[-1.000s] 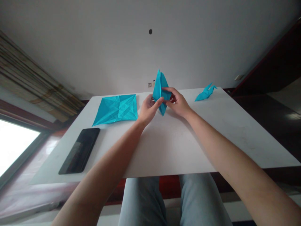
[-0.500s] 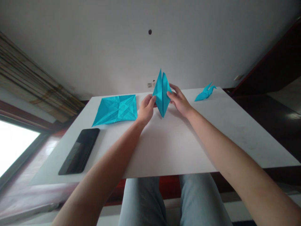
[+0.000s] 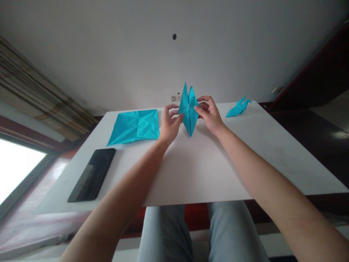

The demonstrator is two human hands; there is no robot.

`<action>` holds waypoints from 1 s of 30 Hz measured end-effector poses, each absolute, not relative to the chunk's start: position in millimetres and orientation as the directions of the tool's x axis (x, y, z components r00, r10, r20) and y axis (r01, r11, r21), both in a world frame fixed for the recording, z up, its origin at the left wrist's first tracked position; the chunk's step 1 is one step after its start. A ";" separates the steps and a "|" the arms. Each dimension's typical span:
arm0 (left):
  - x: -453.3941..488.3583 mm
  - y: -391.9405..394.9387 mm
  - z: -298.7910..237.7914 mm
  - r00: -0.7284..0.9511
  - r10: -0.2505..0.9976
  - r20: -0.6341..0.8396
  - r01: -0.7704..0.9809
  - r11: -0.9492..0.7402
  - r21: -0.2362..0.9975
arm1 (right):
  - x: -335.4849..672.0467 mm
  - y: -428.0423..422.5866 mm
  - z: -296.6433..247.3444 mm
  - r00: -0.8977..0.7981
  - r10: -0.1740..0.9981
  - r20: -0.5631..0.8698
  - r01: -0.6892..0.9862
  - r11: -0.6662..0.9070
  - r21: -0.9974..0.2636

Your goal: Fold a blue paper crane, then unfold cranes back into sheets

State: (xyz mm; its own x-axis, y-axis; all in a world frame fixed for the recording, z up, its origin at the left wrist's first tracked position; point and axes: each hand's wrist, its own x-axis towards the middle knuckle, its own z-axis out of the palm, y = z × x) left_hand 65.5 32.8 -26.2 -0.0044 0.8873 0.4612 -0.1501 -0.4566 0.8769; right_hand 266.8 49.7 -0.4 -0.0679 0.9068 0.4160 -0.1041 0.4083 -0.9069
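- Folded paper (image 3: 193, 112), approx. ctr.: upright, held both sides; tip contact w/ worktop (image 3: 188, 174), we can't tell.
- L hand (image 3: 171, 123), 9 o'clock edge: narrow pinch, fanned wider vs. 0.5 s ago.
- R hand (image 3: 211, 115), 3 o'clock edge: narrow pinch.
- Slit (image 3: 189, 113) faces us, cf. oblique 1 s ago; both flaps (image 3: 184, 106), we judge, now easier to handle.

Folded paper (image 3: 192, 115) between left hand (image 3: 171, 125) and right hand (image 3: 212, 114) over table (image 3: 188, 174), paper sheet (image 3: 136, 126) lies left of left hand, phone (image 3: 92, 175) before paper sheet, paper crane (image 3: 238, 108) right of right hand, wall (image 3: 218, 54) behind table.
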 end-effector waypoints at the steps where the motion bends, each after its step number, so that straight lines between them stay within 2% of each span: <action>1: 65.8 32.1 -24.8 -0.008 0.888 0.459 -0.136 -0.456 0.880 | 266.6 49.5 -0.1 -0.068 0.909 0.411 -0.106 0.403 -0.909; 7: 68.2 24.1 -14.3 0.030 0.896 0.443 -0.093 -0.439 0.894 | 262.8 43.5 5.5 -0.153 0.933 0.325 -0.174 0.298 -0.939; 10: 68.5 19.9 -10.7 0.066 0.927 0.370 -0.085 -0.364 0.927 | 262.5 41.5 8.8 -0.158 0.940 0.304 -0.233 0.263 -0.936; 16: 68.0 15.2 -6.6 0.109 0.961 0.254 -0.123 -0.241 0.963 | 266.0 46.0 6.3 -0.103 0.932 0.347 -0.284 0.307 -0.908; 24: 66.5 16.5 -11.1 0.126 0.971 0.204 -0.070 -0.197 0.978 | 271.6 55.0 -0.1 -0.094 0.901 0.422 -0.217 0.396 -0.892; 30: 65.0 18.8 -15.9 0.151 0.970 0.190 -0.025 -0.188 0.982 | 270.8 53.0 2.0 -0.087 0.932 0.353 -0.143 0.339 -0.930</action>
State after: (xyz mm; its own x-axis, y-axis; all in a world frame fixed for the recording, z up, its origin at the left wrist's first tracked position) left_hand 65.0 18.8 -15.9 0.1507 0.9702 0.1898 -0.0246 -0.1883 0.9818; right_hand 270.8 53.0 2.0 -0.0867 0.9317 0.3528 -0.1435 0.3388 -0.9299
